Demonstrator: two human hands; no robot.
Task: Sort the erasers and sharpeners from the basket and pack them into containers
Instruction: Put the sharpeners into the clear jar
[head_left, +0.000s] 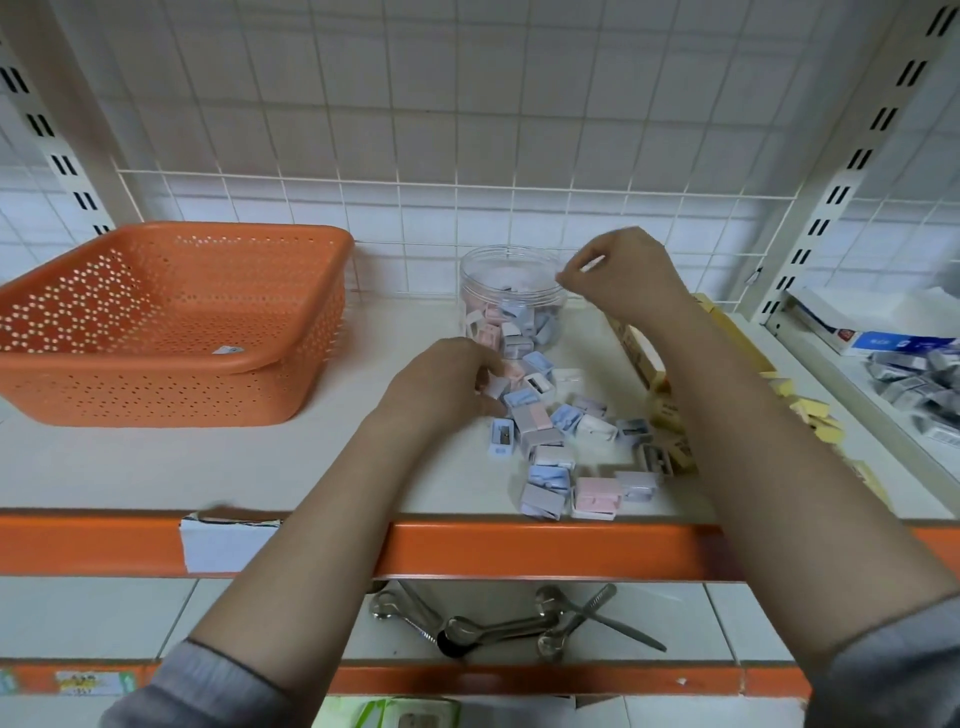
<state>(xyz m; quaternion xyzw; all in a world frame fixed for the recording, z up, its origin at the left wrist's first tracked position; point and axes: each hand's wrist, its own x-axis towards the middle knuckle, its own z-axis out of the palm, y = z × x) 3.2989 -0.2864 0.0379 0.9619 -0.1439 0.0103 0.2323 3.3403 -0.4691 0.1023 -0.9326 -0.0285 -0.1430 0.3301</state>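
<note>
A clear plastic jar (511, 296), partly filled with pastel sharpeners, stands at the back of the shelf. A pile of blue, pink and white sharpeners (566, 441) lies in front of it. My left hand (447, 382) rests at the pile's left edge, its fingers curled round a white sharpener (496, 387). My right hand (623, 275) hovers at the jar's right rim with bent fingers; I cannot tell whether it holds anything. Yellow erasers (670, 415) lie to the right, partly hidden by my right forearm. The orange basket (171, 322) sits at the left with one small item inside.
A cardboard box (636, 345) lies behind my right arm. White packets and grey wrapped items (914, 384) fill the neighbouring shelf on the right. Metal spoons (498, 623) lie on the shelf below. A wire grid backs the shelf.
</note>
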